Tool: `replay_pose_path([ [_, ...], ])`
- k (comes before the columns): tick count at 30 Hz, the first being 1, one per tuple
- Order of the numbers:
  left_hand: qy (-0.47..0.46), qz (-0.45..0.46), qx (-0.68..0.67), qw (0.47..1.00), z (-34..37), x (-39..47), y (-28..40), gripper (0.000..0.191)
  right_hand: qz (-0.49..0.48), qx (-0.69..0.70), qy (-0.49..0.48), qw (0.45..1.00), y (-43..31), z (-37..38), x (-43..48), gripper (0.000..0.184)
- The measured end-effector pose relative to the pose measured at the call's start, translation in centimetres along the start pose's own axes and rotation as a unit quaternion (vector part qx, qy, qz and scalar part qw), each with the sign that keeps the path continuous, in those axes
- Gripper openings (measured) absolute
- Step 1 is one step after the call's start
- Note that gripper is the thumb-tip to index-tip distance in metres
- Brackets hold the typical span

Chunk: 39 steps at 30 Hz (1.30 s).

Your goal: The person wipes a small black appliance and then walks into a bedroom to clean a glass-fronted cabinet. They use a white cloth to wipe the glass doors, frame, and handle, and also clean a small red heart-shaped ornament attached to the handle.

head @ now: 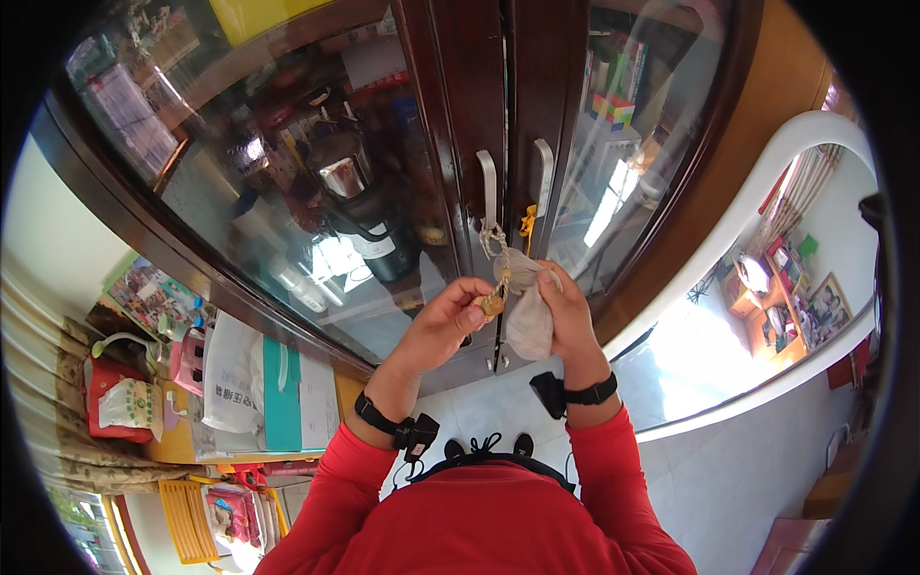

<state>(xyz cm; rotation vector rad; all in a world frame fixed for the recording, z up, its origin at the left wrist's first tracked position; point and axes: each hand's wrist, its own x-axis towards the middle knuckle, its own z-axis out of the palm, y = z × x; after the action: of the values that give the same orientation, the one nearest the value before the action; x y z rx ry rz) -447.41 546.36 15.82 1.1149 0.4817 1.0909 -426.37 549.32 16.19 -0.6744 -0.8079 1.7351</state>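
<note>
A braided cord [494, 241] hangs from the left metal door handle [488, 188] of a dark wooden cabinet with glass doors. At its lower end is a small yellowish-brown pendant [491, 305], pinched between the thumb and fingers of my left hand [449, 316]. A whitish cloth [530, 327], thin and crumpled, hangs from my right hand [568, 305], close beside the cord. Whether the cloth touches the cord cannot be told. On the right door handle [544, 176] hangs a small yellow ornament [528, 221], just above the cloth.
Glass door panes [287, 215] rise on both sides of the handles, with a dark appliance and books behind them. To the left stands a wooden table [169, 449] with bags and a teal and white box [302, 395]. A white-framed mirror [747, 392] stands at the right.
</note>
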Motion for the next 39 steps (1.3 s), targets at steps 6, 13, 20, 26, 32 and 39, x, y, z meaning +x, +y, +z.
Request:
replay_pose_path([
  [6,0.083,0.094,0.431,0.894,1.4,-0.3,-1.7,0.042,-0.221,-0.350,0.044,0.909,1.6,2.5,-1.8,0.033],
  [13,0.165,0.082,0.309,0.933,1.9,-0.3,-3.4,0.032,-0.157,-0.260,0.081,0.949,0.9,2.5,-0.5,0.028],
  [20,0.008,-0.121,-0.194,0.973,0.6,-0.9,-1.2,0.021,-0.178,-0.271,-0.074,0.943,-0.8,1.7,-0.2,0.041],
  [26,0.180,0.056,0.142,0.972,1.4,0.4,-4.2,0.016,-0.198,-0.258,0.091,0.941,2.1,2.4,0.1,0.041],
  [32,0.260,0.171,0.384,0.869,1.8,0.5,-4.9,0.027,-0.126,-0.237,0.131,0.954,4.0,2.4,-1.6,0.045],
  [39,0.193,-0.005,0.336,0.922,1.9,0.5,-4.4,0.029,-0.223,-0.323,-0.012,0.920,3.5,1.7,-1.8,0.047],
])
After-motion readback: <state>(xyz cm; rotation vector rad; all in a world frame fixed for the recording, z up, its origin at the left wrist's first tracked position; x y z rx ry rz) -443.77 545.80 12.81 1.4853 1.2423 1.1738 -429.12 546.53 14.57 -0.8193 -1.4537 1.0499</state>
